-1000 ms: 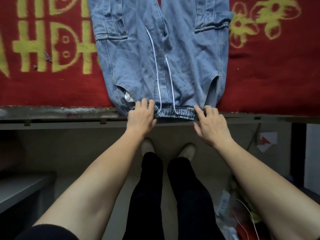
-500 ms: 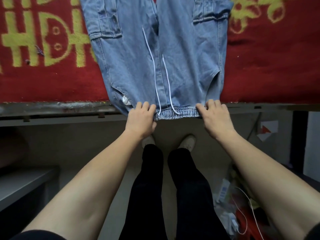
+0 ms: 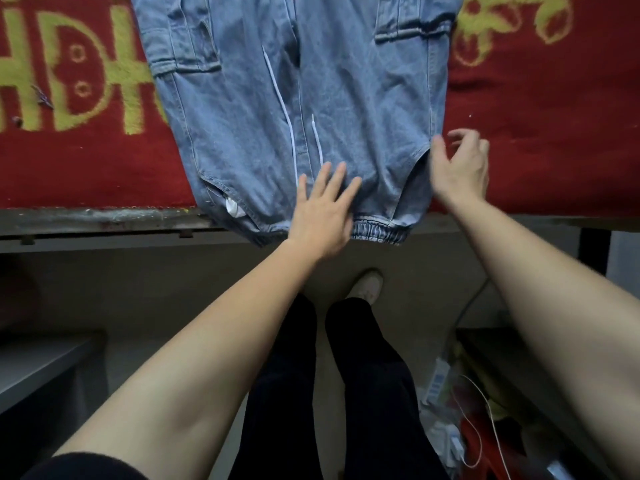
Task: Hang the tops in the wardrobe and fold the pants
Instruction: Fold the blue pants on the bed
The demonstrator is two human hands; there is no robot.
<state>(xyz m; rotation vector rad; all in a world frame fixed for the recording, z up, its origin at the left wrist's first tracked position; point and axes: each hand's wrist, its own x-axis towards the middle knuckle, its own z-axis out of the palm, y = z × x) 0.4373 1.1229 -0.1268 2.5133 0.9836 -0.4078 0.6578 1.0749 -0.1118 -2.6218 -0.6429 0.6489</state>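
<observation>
Light blue denim pants lie flat on a red blanket, with the elastic waistband hanging over the bed's near edge and two white drawstrings running up the front. My left hand lies flat on the denim just above the waistband, its fingers straight and spread. My right hand hovers at the pants' right side by the pocket opening, fingers loosely curved and holding nothing.
A metal bed rail runs along the near edge of the red blanket with yellow patterns. Below are my black-trousered legs and shoes, a grey shelf at lower left, and clutter with a white cable at lower right.
Both hands let go of the waistband. My left hand moved right and up onto the denim, laid flat. My right hand lifted up and right to the pants' side edge.
</observation>
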